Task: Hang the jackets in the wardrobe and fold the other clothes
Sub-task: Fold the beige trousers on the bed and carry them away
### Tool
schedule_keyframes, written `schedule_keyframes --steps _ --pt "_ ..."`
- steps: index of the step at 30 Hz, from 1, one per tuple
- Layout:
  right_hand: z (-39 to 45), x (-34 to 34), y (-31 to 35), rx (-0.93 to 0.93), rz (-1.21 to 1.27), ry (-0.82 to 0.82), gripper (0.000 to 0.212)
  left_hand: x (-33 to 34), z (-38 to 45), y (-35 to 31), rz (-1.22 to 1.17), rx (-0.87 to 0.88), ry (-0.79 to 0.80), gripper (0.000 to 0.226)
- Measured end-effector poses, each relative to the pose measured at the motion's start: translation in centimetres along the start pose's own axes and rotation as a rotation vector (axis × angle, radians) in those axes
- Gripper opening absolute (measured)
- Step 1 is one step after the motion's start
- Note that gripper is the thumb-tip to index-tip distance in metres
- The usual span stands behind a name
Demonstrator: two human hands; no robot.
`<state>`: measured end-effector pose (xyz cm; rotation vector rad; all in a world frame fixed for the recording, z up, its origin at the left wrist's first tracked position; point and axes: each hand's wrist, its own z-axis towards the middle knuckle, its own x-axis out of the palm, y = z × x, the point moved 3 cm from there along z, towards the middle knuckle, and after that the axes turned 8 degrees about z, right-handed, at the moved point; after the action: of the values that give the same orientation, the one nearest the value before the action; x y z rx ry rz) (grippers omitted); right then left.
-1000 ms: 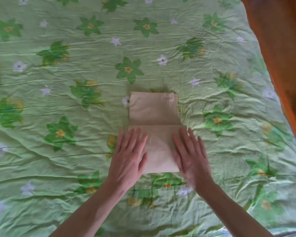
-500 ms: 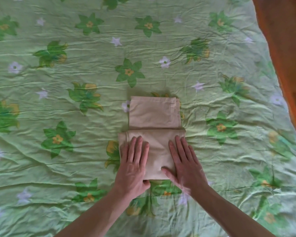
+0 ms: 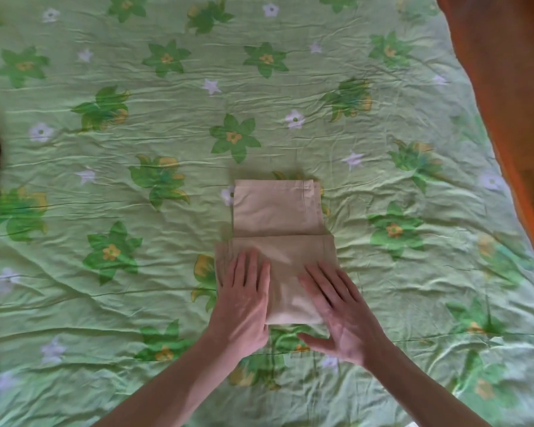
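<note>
A folded beige garment [image 3: 279,238] lies near the middle of a green floral bedspread [image 3: 136,211]. The left hand [image 3: 244,303] and right hand [image 3: 342,312] press flat, fingers straight, on its near half. Beyond the bedspread's right edge is what looks like orange wood [image 3: 512,87], blurred.

From my feed I just see two bare forearms, no sleeves, watch or rings on the left hand [image 3: 244,306] or right hand [image 3: 342,318].

No text, label, brand, number or sign can be read anywhere; only a printed flower pattern is seen.
</note>
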<state>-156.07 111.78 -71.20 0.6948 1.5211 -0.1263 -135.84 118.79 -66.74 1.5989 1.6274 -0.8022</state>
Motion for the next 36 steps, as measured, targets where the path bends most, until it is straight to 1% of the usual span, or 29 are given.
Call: schedule_keyframes --steps 2,3,5,7,9,12,15,17,19,21,23,24,26,28,29,30,31,33,34,36 --pt "-0.5 -0.9 0.1 -0.038 0.042 -0.056 0.115 -1.5 -1.0 0.4 -0.061 0.059 0.004 0.101" --pt "-0.6 -1.7 0.1 -0.041 0.091 -0.095 0.113 -2.1 -1.5 0.6 -0.086 0.097 -0.019 0.098" --pt "-1.0 -3.6 -0.1 -0.05 0.227 -0.177 0.095 -3.2 -2.7 1.5 -0.176 0.184 -0.064 0.093" --pt "-1.9 -5.3 -0.5 -0.033 0.402 -0.224 0.075 -4.2 -3.4 2.9 -0.306 0.24 -0.057 0.086" --pt "-2.5 -6.6 -1.1 0.029 0.566 -0.247 0.066 -4.5 -3.4 4.6 -0.461 0.254 -0.056 0.072" --pt "-1.7 -7.8 -1.3 0.138 0.845 -0.3 0.065 -4.0 -3.0 7.0 -0.863 0.142 -0.128 0.05" --pt "0.6 -8.3 -1.8 0.266 1.06 -0.376 0.067 -3.4 -2.2 7.7 -1.226 -0.015 -0.243 0.049" --pt "2.6 -8.4 -2.3 0.433 1.187 -0.435 0.064 -3.0 -0.8 7.9 -1.403 -0.154 -0.391 0.051" --pt "4.8 -8.1 -3.0 0.635 1.177 -0.494 0.063 -2.8 1.1 8.0 -1.482 -0.299 -0.517 0.049" --pt "7.0 -7.8 -3.9 0.73 1.081 -0.526 0.064 -2.9 3.4 7.7 -1.471 -0.387 -0.546 0.042" --pt "9.0 -7.3 -4.4 0.743 0.93 -0.482 0.07 -2.8 5.6 7.4 -1.454 -0.414 -0.525 0.035" --pt "9.8 -6.8 -4.7 0.748 0.82 -0.429 0.074 -2.4 6.7 7.4 -1.449 -0.419 -0.518 0.036" --pt "10.7 -5.9 -5.3 0.739 0.495 -0.345 0.077 -1.6 8.2 7.3 -1.394 -0.464 -0.474 0.043" --pt "10.9 -5.3 -5.3 0.632 0.233 -0.38 0.075 -0.7 8.7 7.0 -1.091 -0.588 -0.482 0.061" --pt "10.9 -5.0 -5.0 0.555 0.17 -0.389 0.073 -0.7 8.6 6.6 -0.916 -0.619 -0.538 0.067" --pt "10.9 -4.5 -4.6 0.48 0.15 -0.366 0.072 -1.1 8.3 6.1 -0.761 -0.585 -0.614 0.067" --pt "10.7 -3.5 -4.1 0.417 0.155 -0.325 0.074 -1.3 8.2 5.4 -0.625 -0.495 -0.657 0.064" --pt "10.1 -1.7 -3.4 0.368 0.175 -0.272 0.079 -0.4 8.4 4.2 -0.403 -0.303 -0.637 0.065" --pt "9.9 -1.0 -3.4 0.375 0.186 -0.27 0.08 0.3 8.8 4.1 -0.347 -0.26 -0.612 0.067" --pt "10.3 -0.1 -3.7 0.392 0.213 -0.268 0.081 1.4 9.5 4.4 -0.334 -0.264 -0.589 0.07"
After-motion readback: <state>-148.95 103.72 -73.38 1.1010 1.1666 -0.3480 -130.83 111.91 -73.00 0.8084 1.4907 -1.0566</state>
